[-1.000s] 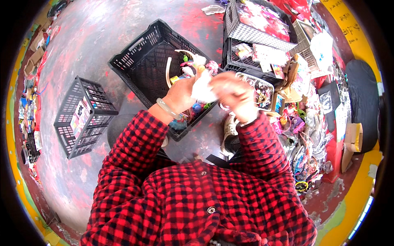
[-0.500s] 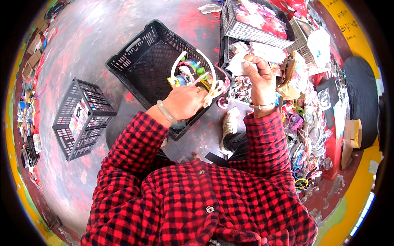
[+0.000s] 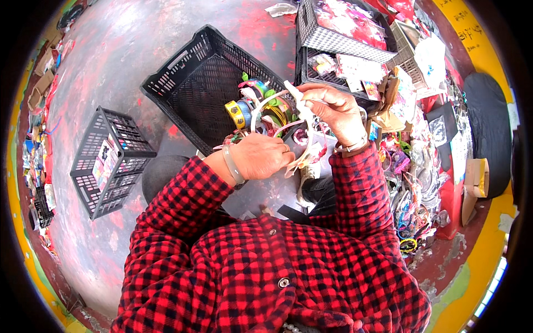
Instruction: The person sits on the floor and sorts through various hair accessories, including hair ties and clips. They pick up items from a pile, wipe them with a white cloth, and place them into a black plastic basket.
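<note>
My left hand is closed round the lower ends of a pale headband, its arch pointing up and away from me. Pinkish and cream ends poke out beside my fingers, so more than one band may be in this grip. My right hand pinches a white strip between thumb and fingers, against the right side of the arch. Whether the strip is paper or film I cannot tell. Just beyond lies a black plastic crate, with several colourful hair bands and a yellow-rimmed roll at its near right end.
On the left of the floor stands a smaller black crate with a printed card on it. At the far right are stacked baskets of packaged goods. A heap of hair accessories and clear wrappers lies along my right side.
My right hand has come left and down with the white piece, bringing it against the headband. My left hand has moved slightly right and toward me, and the headband has tilted.
</note>
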### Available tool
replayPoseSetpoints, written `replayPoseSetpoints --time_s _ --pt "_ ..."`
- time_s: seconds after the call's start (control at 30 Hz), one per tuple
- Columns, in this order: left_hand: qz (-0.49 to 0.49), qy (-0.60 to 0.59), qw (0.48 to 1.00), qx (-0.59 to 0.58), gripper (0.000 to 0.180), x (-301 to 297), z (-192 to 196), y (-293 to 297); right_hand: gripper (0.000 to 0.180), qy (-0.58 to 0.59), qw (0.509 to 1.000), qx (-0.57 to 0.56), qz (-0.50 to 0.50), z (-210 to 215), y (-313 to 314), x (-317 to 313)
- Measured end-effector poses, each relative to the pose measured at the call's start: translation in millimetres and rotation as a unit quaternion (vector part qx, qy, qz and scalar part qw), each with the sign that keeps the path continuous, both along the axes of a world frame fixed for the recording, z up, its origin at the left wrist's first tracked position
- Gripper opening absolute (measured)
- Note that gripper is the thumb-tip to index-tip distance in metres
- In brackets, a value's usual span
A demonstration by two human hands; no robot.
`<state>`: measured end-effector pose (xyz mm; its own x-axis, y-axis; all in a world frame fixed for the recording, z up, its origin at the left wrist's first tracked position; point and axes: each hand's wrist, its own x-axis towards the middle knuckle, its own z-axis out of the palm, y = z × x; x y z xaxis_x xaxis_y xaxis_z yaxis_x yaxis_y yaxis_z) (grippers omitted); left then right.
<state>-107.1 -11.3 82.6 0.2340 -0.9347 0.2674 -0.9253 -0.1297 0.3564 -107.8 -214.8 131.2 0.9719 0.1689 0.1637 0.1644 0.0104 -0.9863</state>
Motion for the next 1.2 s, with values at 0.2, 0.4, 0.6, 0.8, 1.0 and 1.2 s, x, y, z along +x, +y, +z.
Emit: replayPoseSetpoints --time_s 0.2,0.4,0.6,0.8,1.0,1.2 --pt "0.049 0.035 0.998 -0.006 0.015 20 -3 9 0.015 0.045 0.996 -0.054 0.055 5 -7 -6" --pt "0.032 0.091 0.995 0.039 0.012 10 -5 0 0.012 0.042 0.997 -0.045 0.034 -10 -10 -2" --pt "0.165 0.276 0.939 -0.121 0.014 17 -28 2 0.013 0.004 0.964 0.092 -0.250 -14 -11 4" --pt "0.179 0.521 0.770 -0.321 0.017 34 -14 -4 0.023 0.250 0.947 0.138 -0.149 -21 0 1" --pt "0.105 0.465 0.851 -0.221 0.016 24 -24 -4 0.016 0.268 0.909 0.319 -0.003 -43 21 5" --pt "0.181 0.478 0.825 -0.242 0.033 26 -25 -8 0.014 0.293 0.922 0.244 -0.073 -38 14 6"
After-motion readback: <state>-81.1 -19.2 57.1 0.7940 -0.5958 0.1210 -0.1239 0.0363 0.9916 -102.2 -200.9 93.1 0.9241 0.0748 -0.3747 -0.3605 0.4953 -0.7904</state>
